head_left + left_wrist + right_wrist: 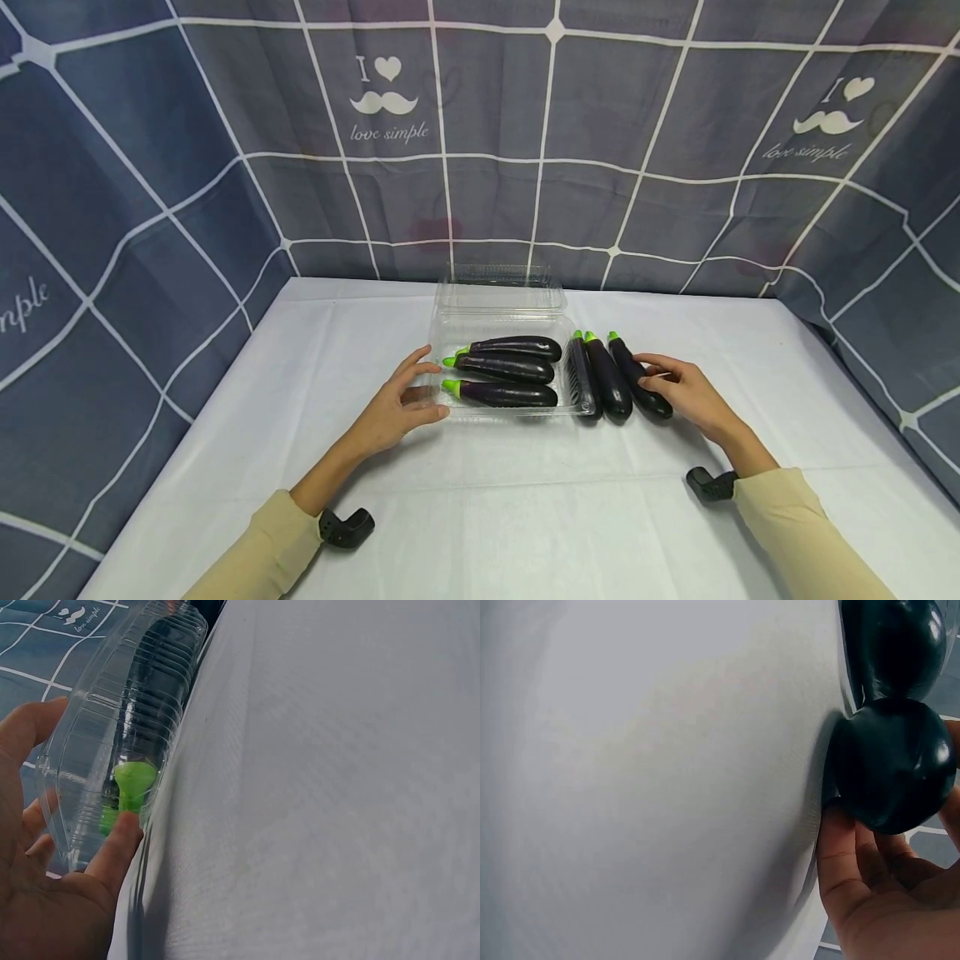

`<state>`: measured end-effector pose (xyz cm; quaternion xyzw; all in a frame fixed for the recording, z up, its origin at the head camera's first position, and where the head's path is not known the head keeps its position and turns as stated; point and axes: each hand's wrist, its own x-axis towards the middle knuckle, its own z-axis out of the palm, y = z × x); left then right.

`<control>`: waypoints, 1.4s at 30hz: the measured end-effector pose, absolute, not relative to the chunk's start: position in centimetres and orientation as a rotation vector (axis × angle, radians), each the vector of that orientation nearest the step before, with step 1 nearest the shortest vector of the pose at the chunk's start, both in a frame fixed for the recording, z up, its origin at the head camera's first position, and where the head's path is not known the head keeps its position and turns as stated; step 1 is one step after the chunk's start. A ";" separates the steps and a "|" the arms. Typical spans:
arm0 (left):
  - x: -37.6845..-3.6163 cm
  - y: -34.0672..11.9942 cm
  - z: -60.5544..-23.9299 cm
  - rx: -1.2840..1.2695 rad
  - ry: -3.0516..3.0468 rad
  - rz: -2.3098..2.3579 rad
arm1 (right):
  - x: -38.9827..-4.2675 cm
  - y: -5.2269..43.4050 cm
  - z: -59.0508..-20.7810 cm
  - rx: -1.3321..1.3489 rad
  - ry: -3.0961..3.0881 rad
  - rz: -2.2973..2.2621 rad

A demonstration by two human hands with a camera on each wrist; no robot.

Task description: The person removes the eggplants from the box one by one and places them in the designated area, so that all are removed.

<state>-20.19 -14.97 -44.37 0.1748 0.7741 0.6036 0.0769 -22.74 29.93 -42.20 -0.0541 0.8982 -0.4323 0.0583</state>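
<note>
A clear plastic clamshell container (450,325) lies open with its lid (501,298) back. Inside are three eggplants with green stems: a rear one (517,346), a middle one (510,367) and a front one (510,395). My left hand (396,407) holds the container's left end, thumb near the front corner, fingers along the side. Right of the box lie three more: a near one (588,392) overlapped by the box's ridged wall, a middle one (609,379) and an outer one (636,379). My right hand (686,393) grips the outer eggplant, fingertips on its right side and top.
A white cloth covers the table (480,517). Grey-blue gridded curtains (495,108) rise behind it and at both sides. A black wrist device (347,528) sits at the left sleeve, another black wrist device (708,484) at the right sleeve.
</note>
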 end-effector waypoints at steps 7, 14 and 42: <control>-20.2 -15.0 -44.3 0.523 2.325 1.804 | -22.7 29.8 -42.2 -0.141 2.718 -1.288; -20.1 -15.0 -44.3 0.520 2.327 1.798 | -22.8 29.9 -42.4 -0.149 2.721 -1.289; -20.1 -15.1 -44.1 0.525 2.326 1.795 | -22.5 29.9 -42.4 -0.177 2.721 -1.313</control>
